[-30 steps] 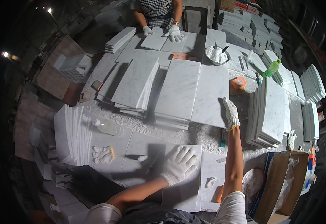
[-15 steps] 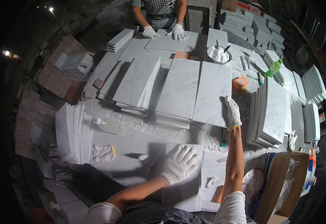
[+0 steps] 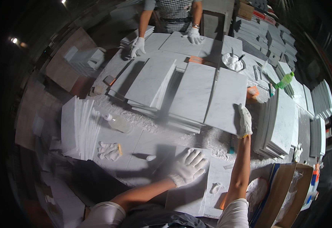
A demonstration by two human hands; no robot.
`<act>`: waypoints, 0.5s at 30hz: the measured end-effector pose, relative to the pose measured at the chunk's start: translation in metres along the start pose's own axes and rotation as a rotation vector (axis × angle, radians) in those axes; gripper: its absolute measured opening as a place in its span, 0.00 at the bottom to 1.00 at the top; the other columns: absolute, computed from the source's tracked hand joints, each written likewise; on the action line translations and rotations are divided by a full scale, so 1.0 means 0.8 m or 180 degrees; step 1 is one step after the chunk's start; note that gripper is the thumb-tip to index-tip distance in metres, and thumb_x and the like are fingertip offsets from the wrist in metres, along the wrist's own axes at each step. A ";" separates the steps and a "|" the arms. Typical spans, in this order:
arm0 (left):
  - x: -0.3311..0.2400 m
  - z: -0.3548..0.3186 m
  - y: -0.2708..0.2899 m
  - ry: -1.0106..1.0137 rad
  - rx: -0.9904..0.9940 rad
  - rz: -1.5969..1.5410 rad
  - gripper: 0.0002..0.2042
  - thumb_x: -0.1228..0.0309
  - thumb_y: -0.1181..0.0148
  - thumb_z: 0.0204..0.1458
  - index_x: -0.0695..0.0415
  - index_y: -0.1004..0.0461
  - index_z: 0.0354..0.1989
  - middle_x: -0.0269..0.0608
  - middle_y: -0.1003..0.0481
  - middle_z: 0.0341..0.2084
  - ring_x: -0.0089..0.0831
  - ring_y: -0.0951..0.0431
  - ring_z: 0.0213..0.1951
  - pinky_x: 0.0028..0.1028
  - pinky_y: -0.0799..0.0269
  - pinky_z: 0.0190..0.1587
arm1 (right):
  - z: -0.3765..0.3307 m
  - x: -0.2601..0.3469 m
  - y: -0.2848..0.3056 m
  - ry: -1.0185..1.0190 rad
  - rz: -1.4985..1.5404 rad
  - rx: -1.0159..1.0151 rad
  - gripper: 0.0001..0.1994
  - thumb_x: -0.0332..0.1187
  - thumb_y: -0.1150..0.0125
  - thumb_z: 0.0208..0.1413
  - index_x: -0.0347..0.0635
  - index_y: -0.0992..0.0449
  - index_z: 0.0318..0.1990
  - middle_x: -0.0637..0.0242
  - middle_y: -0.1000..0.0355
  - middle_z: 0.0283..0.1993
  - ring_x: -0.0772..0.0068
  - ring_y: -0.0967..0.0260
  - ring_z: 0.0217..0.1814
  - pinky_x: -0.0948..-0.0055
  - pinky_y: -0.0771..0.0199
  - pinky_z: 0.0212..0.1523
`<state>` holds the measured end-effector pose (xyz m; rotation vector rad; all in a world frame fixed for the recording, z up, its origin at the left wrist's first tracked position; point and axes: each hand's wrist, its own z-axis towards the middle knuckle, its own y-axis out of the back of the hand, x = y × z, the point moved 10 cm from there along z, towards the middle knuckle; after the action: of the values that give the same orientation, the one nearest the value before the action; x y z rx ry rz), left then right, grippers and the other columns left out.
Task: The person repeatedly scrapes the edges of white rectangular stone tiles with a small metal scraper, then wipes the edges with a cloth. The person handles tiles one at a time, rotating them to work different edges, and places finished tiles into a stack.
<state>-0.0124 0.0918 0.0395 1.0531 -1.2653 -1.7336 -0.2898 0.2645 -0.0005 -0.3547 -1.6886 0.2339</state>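
Note:
My left hand (image 3: 190,167), in a white knit glove, lies flat with its fingers spread on a grey-white marble tile (image 3: 185,197) in front of me. Farther out to the right, my gloved right hand (image 3: 245,121) grips the right edge of another veined marble tile (image 3: 226,100); its fingertips are partly hidden there. That tile lies beside a stack of similar tiles (image 3: 193,91). A loose white glove (image 3: 110,151) and a small white lump (image 3: 150,157) rest left of my left hand. Another small white piece (image 3: 216,188) sits to its right.
Across the table, a co-worker's gloved hands (image 3: 195,37) are over tiles. A bowl of white paste (image 3: 233,62), a green bottle (image 3: 285,80) and a tile stack (image 3: 274,125) stand right. A clear bottle (image 3: 119,123) lies left, near upright tiles (image 3: 78,129). An open carton (image 3: 287,193) stands near right.
The whole view has shifted slightly. The co-worker's hand at picture left has moved off the tile, left toward the small stack. My two hands keep their places on the tiles.

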 end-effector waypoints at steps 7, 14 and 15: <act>0.003 -0.013 -0.030 0.0019 0.0269 0.0007 0.25 0.51 0.58 0.66 0.48 0.32 0.67 0.42 0.37 0.70 0.42 0.42 0.72 0.45 0.60 0.76 | -0.024 0.043 -0.026 0.0264 -0.0318 -0.0163 0.19 0.45 0.41 0.68 0.35 0.21 0.50 0.77 0.27 0.36 0.87 0.37 0.33 0.84 0.38 0.33; 0.025 -0.012 -0.040 0.0195 -0.0809 -0.2882 0.25 0.54 0.55 0.64 0.50 0.33 0.66 0.45 0.39 0.70 0.46 0.44 0.72 0.49 0.59 0.76 | -0.059 0.009 -0.153 0.0084 -0.0487 0.0472 0.16 0.37 0.46 0.70 0.33 0.25 0.54 0.58 0.21 0.49 0.69 0.24 0.46 0.76 0.23 0.48; 0.017 -0.007 -0.062 0.0211 0.0005 -0.1900 0.25 0.54 0.55 0.64 0.50 0.34 0.67 0.47 0.40 0.70 0.47 0.45 0.73 0.50 0.58 0.75 | -0.068 0.012 -0.184 0.0498 -0.0906 0.0714 0.16 0.37 0.46 0.70 0.33 0.24 0.54 0.61 0.20 0.47 0.70 0.24 0.45 0.76 0.23 0.48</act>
<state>-0.0169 0.0901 -0.0123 1.5891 -0.9628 -2.1009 -0.2513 0.1282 0.0682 0.0350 -1.5192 0.1772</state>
